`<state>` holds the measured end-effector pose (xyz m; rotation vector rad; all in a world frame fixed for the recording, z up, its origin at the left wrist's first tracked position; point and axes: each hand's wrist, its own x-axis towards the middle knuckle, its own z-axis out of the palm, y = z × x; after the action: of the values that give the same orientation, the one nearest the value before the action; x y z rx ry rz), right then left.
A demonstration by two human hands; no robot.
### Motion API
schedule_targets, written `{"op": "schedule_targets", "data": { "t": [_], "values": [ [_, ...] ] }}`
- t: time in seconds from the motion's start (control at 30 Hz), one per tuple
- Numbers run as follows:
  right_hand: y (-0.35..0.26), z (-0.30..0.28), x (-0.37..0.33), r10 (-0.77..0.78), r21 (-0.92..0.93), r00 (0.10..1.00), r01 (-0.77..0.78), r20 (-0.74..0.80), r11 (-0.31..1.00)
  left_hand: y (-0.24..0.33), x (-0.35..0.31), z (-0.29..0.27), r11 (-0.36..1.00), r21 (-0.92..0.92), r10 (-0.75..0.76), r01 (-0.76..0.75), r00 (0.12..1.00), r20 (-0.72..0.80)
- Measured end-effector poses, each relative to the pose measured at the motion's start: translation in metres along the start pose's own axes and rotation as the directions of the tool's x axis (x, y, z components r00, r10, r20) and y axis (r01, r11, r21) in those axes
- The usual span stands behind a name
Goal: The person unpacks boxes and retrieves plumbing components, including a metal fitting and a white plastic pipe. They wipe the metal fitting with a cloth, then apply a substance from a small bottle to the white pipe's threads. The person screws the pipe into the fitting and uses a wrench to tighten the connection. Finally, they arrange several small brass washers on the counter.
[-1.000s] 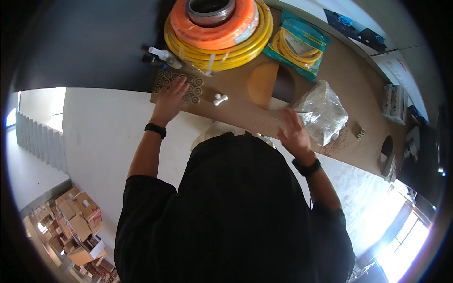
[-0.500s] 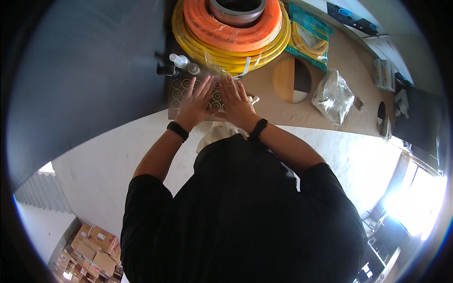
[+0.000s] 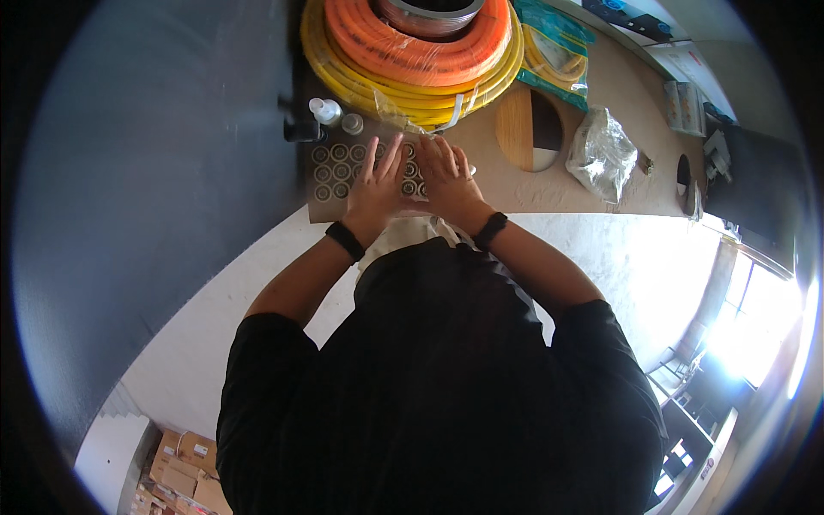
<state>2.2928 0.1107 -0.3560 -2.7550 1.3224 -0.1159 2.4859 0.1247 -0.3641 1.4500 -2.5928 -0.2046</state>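
Observation:
Small round metal pieces with ring-shaped tops [image 3: 341,172] stand in close rows at the front left of a brown tabletop [image 3: 524,193]. My left hand [image 3: 374,193] lies over the middle of these rows, its fingers stretched forward and apart. Beside it, my right hand [image 3: 452,184] rests at the right end of the rows, fingers extended and slightly bent. More of the round pieces show between the two hands, and others are hidden under them. Neither hand grips anything that I can see. A small white piece [image 3: 472,170] pokes out by my right fingers.
Behind the hands lie coiled yellow hose [image 3: 343,77] and orange hose [image 3: 360,51]. A white bottle [image 3: 324,111], a grey-capped bottle [image 3: 352,124] and a black item [image 3: 302,131] stand at left. Right are a round cutout [image 3: 515,129], a teal packet [image 3: 549,90] and a clear plastic bag [image 3: 603,154].
Both hands have shifted right along the rows, uncovering more round pieces to the left of my left hand. The whole view has also tilted slightly.

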Motion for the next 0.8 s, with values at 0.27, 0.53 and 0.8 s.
{"op": "schedule_targets", "data": {
  "t": [0.27,0.53,0.8],
  "values": [
    [0.013,0.012,-0.003,-0.059,-0.032,0.996,0.061,0.071,0.998,-0.004,-0.010,0.006,0.999,-0.004,-0.039,0.040,0.997,0.060],
    [0.020,-0.007,0.001,-0.091,0.026,0.993,0.089,0.078,0.996,-0.004,0.004,-0.019,0.999,0.021,0.047,-0.050,0.991,0.128],
    [0.015,-0.018,-0.006,0.021,0.199,0.994,-0.043,0.109,0.979,0.007,0.017,-0.005,0.999,0.024,0.037,-0.039,0.996,0.087]
  ]
}}
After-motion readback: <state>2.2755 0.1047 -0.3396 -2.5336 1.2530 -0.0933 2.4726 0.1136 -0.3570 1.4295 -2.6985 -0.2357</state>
